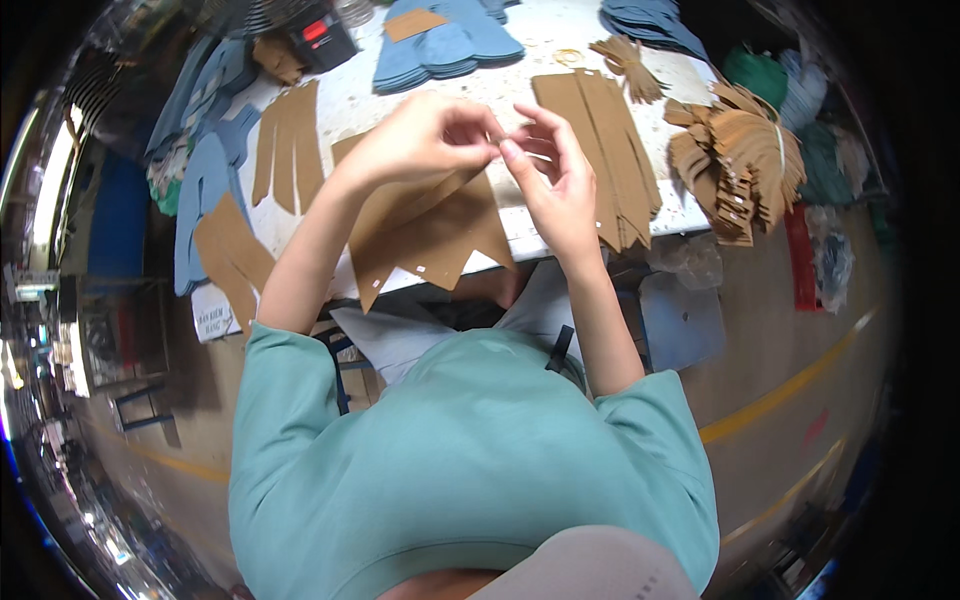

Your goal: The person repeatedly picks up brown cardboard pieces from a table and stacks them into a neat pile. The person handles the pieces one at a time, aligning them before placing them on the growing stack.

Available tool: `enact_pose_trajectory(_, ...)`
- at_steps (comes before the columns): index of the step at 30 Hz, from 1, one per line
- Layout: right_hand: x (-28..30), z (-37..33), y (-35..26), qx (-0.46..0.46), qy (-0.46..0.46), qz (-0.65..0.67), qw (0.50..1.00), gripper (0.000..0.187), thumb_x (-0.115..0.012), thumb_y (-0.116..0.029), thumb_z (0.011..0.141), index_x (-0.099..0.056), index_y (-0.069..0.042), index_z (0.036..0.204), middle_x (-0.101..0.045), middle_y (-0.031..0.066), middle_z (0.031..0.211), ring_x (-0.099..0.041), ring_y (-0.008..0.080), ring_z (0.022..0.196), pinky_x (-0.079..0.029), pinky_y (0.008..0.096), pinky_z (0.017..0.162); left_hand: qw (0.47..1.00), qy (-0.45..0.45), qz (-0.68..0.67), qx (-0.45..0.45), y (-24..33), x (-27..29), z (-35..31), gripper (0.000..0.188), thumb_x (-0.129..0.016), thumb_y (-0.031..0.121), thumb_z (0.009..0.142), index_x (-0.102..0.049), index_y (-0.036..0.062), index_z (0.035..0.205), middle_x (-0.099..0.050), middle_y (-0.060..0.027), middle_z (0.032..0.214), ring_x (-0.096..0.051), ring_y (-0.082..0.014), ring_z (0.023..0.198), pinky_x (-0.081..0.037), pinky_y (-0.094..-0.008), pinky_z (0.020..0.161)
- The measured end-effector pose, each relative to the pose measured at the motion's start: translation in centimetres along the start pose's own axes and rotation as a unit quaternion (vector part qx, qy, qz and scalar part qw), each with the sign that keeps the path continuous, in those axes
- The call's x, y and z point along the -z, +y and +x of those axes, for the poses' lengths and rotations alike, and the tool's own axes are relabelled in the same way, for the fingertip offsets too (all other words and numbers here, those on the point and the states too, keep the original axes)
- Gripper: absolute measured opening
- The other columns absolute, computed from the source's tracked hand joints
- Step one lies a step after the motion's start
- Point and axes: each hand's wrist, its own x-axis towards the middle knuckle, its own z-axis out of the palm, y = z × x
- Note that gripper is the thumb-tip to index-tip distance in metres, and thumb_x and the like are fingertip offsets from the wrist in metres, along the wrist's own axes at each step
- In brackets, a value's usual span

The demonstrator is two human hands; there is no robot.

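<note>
Dark lettering [211, 320] marks the white table [522, 222].

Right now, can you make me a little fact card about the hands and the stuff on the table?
Left hand: fingers bent, tips close to the other hand's
Right hand: fingers bent, thumb toward the left hand
Between fingertips: too small to tell
Below the hands: brown piece with zigzag edge
To the left: slit brown piece
To the right: fanned brown bundle
Far side: blue stack
Table: white top
</note>
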Motion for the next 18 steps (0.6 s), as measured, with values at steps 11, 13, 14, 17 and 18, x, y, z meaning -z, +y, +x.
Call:
enact_pose_trajectory(11, 8.1, 1.8, 0.0, -0.052, 0.098, 0.056, 0.992, 0.03, -0.057, -0.013, 0.096, -0.06, 0.001, 0.122, -0.065, 0.0015, 0.079, -0.056, 0.0041, 0.066, -0.047, 0.0193, 0.06, 0.992, 0.017, -0.115, -0.044, 2.7, -0.3, 13.7, 0.026, -0.072, 0.029, 0.086, -0.067, 0.0086, 0.102, -0.07, -0.0037, 0.086, -0.065, -0.0071, 0.079, -0.049, -0.0206, 0.071)
enact_pose_trajectory(13, 10.4, 1.7, 0.7, -0.043, 0.142, -0.037, 0.988, 0.029, -0.058, -0.013, 0.095, -0.063, 0.002, 0.12, -0.065, 0.0007, 0.078, -0.052, 0.0023, 0.062, -0.043, 0.0181, 0.056, 0.99, -0.003, -0.134, -0.029, 1.2, -1.0, 16.6, 0.026, -0.072, 0.029, 0.086, -0.068, 0.0091, 0.103, -0.071, -0.0024, 0.086, -0.065, -0.0073, 0.08, -0.049, -0.021, 0.072)
enact_pose_trajectory(14, 11.6, 1.3, 1.0, -0.051, 0.151, -0.062, 0.985, 0.028, -0.059, -0.013, 0.095, -0.063, 0.003, 0.118, -0.066, 0.0005, 0.076, -0.049, 0.0016, 0.06, -0.041, 0.0181, 0.053, 0.99, 0.006, -0.133, -0.034, 0.2, -1.5, 17.8, 0.026, -0.073, 0.029, 0.086, -0.068, 0.0091, 0.102, -0.071, -0.0012, 0.086, -0.065, -0.0071, 0.08, -0.049, -0.0212, 0.072)
enact_pose_trajectory(17, 13.9, 0.4, 1.7, -0.111, 0.183, -0.141, 0.967, 0.027, -0.059, -0.013, 0.094, -0.066, 0.001, 0.116, -0.066, 0.0011, 0.071, -0.05, 0.0026, 0.055, -0.04, 0.0192, 0.05, 0.995, 0.054, -0.078, -0.007, -2.6, -3.1, 21.1, 0.019, -0.076, 0.024, 0.083, -0.073, 0.0095, 0.094, -0.071, 0.0017, 0.084, -0.063, -0.0047, 0.077, -0.048, -0.0208, 0.071)
enact_pose_trajectory(18, 14.2, 0.1, 1.9, -0.109, 0.18, -0.154, 0.965, 0.027, -0.059, -0.014, 0.094, -0.066, 0.001, 0.115, -0.066, 0.0018, 0.07, -0.052, 0.0034, 0.054, -0.041, 0.0201, 0.05, 0.996, 0.063, -0.064, 0.009, -3.5, -3.6, 22.0, 0.018, -0.077, 0.024, 0.082, -0.073, 0.0101, 0.093, -0.071, 0.0018, 0.084, -0.063, -0.0046, 0.078, -0.048, -0.021, 0.072)
